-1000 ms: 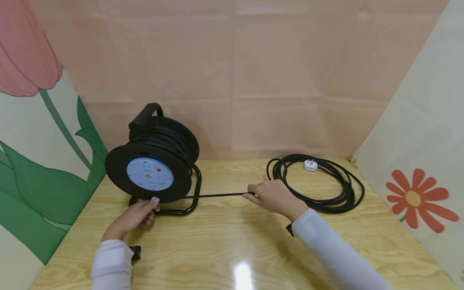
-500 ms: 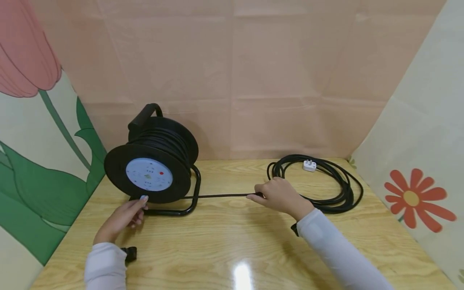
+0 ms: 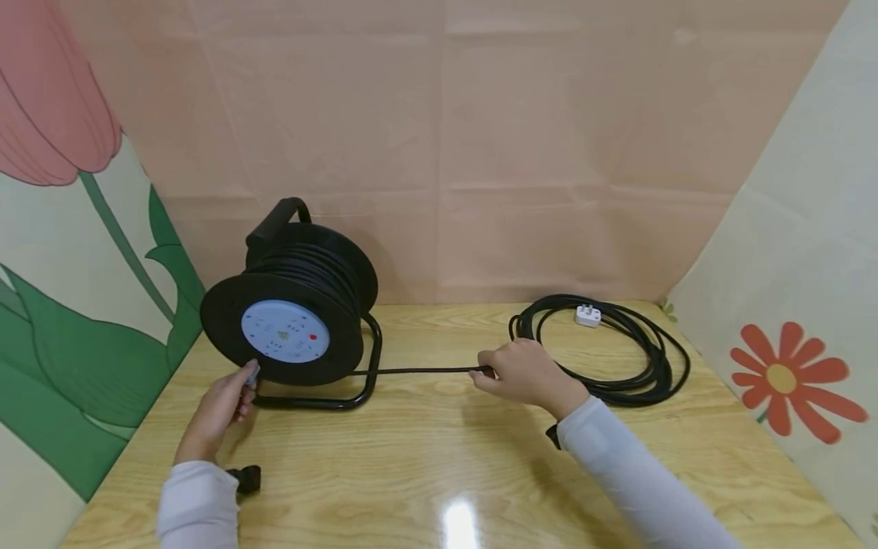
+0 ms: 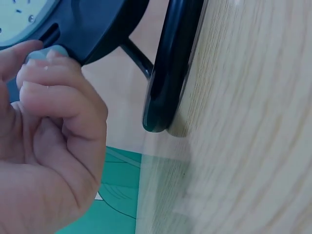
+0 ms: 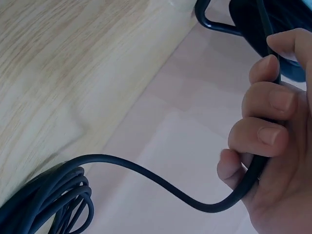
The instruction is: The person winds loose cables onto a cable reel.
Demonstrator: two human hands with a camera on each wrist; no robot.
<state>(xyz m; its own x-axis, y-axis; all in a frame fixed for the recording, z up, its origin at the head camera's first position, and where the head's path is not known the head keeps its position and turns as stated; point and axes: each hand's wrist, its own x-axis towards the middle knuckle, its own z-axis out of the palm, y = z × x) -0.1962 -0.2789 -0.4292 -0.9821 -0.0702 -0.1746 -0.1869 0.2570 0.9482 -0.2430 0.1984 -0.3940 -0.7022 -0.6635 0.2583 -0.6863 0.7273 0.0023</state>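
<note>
A black cable reel [image 3: 213,328] with a pale blue socket plate [image 3: 284,330] stands at the left on a tubular frame. At the lower left of its front flange, my left hand [image 3: 219,404] pinches a small blue-grey knob [image 4: 54,50] between thumb and curled fingers. From the reel's underside a black cable [image 3: 418,370] runs straight to the right. My right hand [image 3: 524,371] grips that cable, its fingers curled round it in the right wrist view. Beyond the hand the slack bends down to a loose coil [image 3: 658,366] on the table.
A white plug [image 3: 588,315] lies inside the coil's far side. The reel's carrying handle [image 3: 274,221] rises at its back. Behind the wooden table [image 3: 384,473] hangs a pinkish sheet [image 3: 439,152], with flower-printed walls at both sides.
The reel's flange and plate have turned clockwise, my left hand moving left and slightly up with the knob. My right hand shifted slightly right, still holding the cable.
</note>
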